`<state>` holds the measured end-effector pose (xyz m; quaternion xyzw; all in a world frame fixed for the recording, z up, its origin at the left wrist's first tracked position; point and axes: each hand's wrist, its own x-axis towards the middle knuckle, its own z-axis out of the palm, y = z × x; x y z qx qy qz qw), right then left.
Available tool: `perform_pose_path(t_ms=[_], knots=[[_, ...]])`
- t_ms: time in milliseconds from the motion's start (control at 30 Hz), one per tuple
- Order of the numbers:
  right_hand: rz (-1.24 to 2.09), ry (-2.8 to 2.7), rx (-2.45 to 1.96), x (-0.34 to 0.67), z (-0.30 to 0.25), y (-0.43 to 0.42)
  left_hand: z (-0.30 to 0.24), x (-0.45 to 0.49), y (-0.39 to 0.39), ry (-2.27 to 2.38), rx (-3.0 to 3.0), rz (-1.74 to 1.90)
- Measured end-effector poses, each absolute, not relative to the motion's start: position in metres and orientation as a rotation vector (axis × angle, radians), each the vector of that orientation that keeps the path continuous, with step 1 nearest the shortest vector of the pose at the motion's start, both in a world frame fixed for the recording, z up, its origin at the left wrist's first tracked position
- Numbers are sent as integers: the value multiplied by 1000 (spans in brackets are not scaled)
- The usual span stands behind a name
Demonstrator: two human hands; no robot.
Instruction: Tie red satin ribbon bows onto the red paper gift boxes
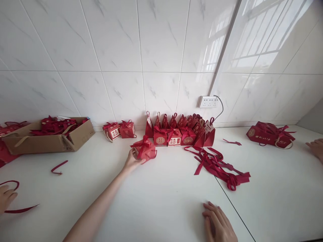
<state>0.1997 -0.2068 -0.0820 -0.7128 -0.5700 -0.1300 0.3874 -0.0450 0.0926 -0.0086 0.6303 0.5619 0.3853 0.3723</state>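
My left hand (133,160) reaches far forward and grips a small red gift box with a ribbon bow (145,150), which sits on the white table (156,198) just in front of a row of finished red boxes (174,136) along the wall. Near the table's front edge my right hand (218,224) lies flat, fingers stretched out and holding nothing. A heap of loose red ribbons (217,164) lies to the right of the row.
A cardboard carton (50,141) with red flat boxes stands at left, two tied boxes (118,130) beside it. Flat red boxes (271,135) lie at far right. Other people's hands show at the left edge (6,198) and right edge (315,148). Stray ribbons (59,167) lie about.
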Motion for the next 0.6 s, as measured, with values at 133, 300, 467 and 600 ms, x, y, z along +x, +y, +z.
perform_pose_path(t_ms=[133, 300, 467, 600], knots=[[-341, -1532, -1799, 202, -77, -207, 0, -61, 25, 1255, 1762, 1048], [-283, -1553, -1815, 205, -67, -205, -6, -42, -57, 1375, 1930, 998], [70, -1410, -1859, 199, -44, -210, -24, -26, -130, 1587, 1937, 752], [468, -1245, -1706, 198, -17, -205, -17, -41, -154, 1359, 1965, 727]])
